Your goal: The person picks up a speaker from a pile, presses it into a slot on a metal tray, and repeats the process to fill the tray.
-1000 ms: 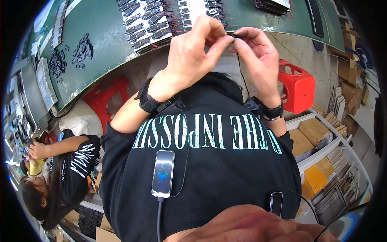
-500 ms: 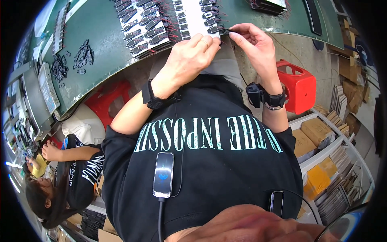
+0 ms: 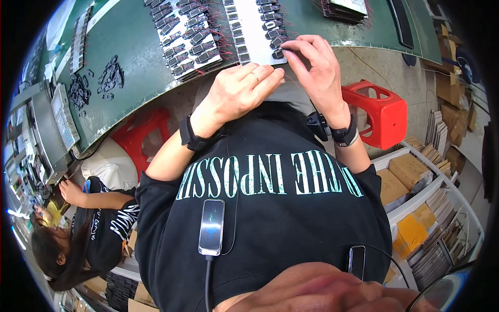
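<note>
A white board [image 3: 259, 39] lies at the table's near edge, carrying two rows of small rectangular black parts; the right row has thin red wires. At the near end of that row, the thumb and forefinger of my right hand [image 3: 319, 70] pinch a small black wired part [image 3: 278, 53] against the board. My left hand [image 3: 236, 91] is just left of it, in front of the board's near edge. Its fingers are curled and pressed together; whatever may be between their tips is hidden.
Stacked boards of similar wired parts [image 3: 192, 39] lie to the left, with piles of loose black pieces [image 3: 110, 75] beyond. Another stack [image 3: 345, 9] sits at the back right. A red stool [image 3: 387, 112] stands at right; another person [image 3: 99, 223] works at left.
My right hand has moved left and brought the black part from beside the board onto its near end. My left hand has drawn back toward me, off the board's edge.
</note>
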A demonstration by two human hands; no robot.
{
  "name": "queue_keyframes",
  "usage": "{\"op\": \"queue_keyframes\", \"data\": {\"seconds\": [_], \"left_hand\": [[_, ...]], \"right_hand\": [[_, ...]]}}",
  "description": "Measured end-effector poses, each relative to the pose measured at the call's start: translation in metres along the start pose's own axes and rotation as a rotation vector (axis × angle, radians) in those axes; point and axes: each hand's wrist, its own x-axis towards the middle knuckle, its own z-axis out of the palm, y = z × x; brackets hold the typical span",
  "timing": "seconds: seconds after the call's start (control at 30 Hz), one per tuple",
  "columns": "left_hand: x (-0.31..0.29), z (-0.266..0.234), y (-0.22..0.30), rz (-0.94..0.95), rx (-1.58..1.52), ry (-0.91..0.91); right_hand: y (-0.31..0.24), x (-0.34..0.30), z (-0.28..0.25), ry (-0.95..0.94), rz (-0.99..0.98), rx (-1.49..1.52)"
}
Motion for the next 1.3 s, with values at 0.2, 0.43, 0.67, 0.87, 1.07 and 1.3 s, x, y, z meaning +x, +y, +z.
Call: {"op": "queue_keyframes", "data": {"seconds": [0.2,0.43,0.67,0.87,1.07,1.3], "left_hand": [[-0.002,0.001,0.005,-0.013,0.106,-0.003],[0.001,-0.01,0.01,-0.062,0.07,-0.038],[0.006,-0.022,0.002,-0.073,0.035,0.058],[0.017,-0.025,0.001,-0.167,-0.018,0.118],[0.058,-0.063,-0.04,-0.225,0.048,-0.22],[0.084,-0.037,-0.156,0.044,0.445,-0.552]], "right_hand": [[0.002,-0.002,-0.004,0.01,-0.155,-0.111],[-0.002,-0.003,-0.002,0.043,-0.143,-0.113],[-0.026,0.0,-0.017,-0.013,0.247,0.423],[-0.026,0.007,-0.017,-0.323,0.442,0.916],[-0.012,0.002,-0.024,-0.168,0.501,0.854],[-0.009,-0.014,-0.019,-0.07,0.005,0.352]]}}
